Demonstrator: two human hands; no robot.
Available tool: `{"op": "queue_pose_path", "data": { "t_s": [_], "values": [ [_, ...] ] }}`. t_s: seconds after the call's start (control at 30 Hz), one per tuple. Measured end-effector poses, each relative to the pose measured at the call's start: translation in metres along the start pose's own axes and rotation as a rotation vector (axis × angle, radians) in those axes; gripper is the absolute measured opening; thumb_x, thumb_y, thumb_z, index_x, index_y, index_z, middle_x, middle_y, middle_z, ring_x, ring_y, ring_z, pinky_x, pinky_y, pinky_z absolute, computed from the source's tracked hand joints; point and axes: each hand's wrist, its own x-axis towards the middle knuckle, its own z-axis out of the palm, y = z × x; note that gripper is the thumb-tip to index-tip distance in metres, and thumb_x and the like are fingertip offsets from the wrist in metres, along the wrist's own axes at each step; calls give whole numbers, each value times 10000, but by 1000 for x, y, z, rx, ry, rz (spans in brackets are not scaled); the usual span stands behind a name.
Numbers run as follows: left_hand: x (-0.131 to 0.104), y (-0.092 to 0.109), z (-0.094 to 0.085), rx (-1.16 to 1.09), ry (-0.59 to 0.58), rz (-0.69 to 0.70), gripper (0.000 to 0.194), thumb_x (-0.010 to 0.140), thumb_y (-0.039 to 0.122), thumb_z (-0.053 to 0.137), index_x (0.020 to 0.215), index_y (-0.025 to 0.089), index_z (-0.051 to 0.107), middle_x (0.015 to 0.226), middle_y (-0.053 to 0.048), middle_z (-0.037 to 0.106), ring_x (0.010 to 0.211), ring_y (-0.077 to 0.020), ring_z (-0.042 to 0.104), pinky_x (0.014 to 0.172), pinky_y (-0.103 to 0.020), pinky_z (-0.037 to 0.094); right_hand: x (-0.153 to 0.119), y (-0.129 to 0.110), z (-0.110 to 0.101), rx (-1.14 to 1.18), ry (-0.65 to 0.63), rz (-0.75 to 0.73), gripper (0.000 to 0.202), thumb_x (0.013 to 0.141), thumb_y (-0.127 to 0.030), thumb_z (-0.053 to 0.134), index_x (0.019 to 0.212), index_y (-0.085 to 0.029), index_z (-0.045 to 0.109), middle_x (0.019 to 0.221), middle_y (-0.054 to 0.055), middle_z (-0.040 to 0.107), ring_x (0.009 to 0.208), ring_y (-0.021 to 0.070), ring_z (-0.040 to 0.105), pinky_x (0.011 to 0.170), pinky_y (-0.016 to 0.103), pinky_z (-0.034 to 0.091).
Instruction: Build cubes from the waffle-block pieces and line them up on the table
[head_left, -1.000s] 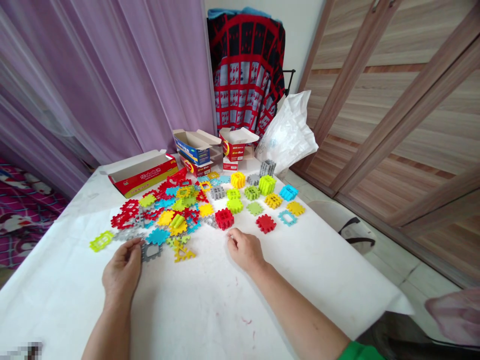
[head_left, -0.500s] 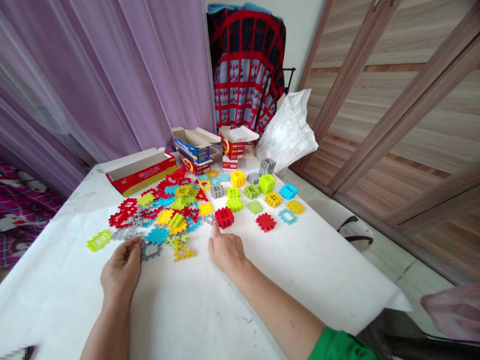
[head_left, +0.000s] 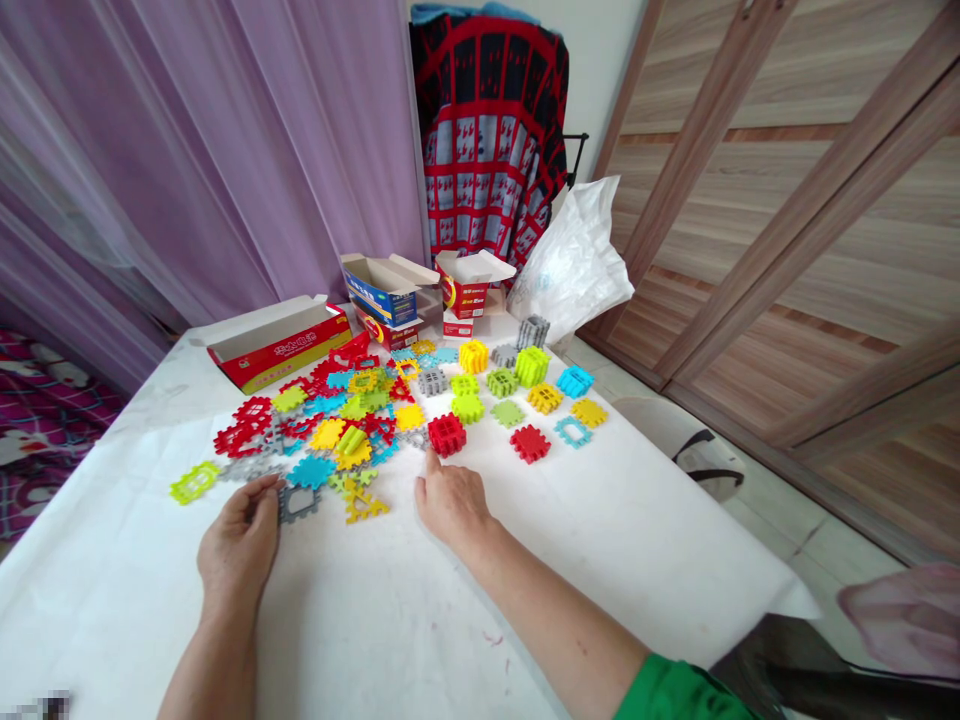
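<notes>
My left hand (head_left: pixel 238 535) rests on the table, its fingers curled together at the left edge of a grey interlocking tile (head_left: pixel 299 504) with an opening. Whether the fingertips grip anything is hidden. My right hand (head_left: pixel 453 503) has its index finger stretched out, with the tip just below a stack of red tiles (head_left: pixel 447 435) and close to a grey piece (head_left: pixel 415 438); nothing shows in this hand. Left of the red stack spreads a loose heap of coloured tiles, among them a blue one (head_left: pixel 311 472) and a yellow triangular frame (head_left: pixel 365 503).
Sorted tiles and stacks stand to the right, including a green stack (head_left: pixel 532 366), a blue stack (head_left: pixel 575 380) and a red tile (head_left: pixel 530 444). Open cardboard boxes, such as a red and yellow one (head_left: pixel 289 347) and a blue one (head_left: pixel 381 292), line the back beside a white bag (head_left: pixel 574 265).
</notes>
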Motion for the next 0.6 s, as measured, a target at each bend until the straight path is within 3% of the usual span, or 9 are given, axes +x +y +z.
{"op": "queue_pose_path", "data": {
  "t_s": [0.23,0.6],
  "values": [
    [-3,5,-2,-32,8,-6,339,757,422,520,990,263,708,942,3,767,923,-214,684,791,-318,507,1,1,1,-10,3,16,523,913,-271,422,1375,-32,480,926,203,732,852,273,708,715,345,504],
    [-1,0,0,-7,0,-8,362,758,451,515,1007,273,706,936,15,762,834,-199,673,705,-298,489,0,2,2,-13,2,24,516,916,-288,430,1368,-47,489,927,195,733,847,269,708,713,343,513]
  ]
}}
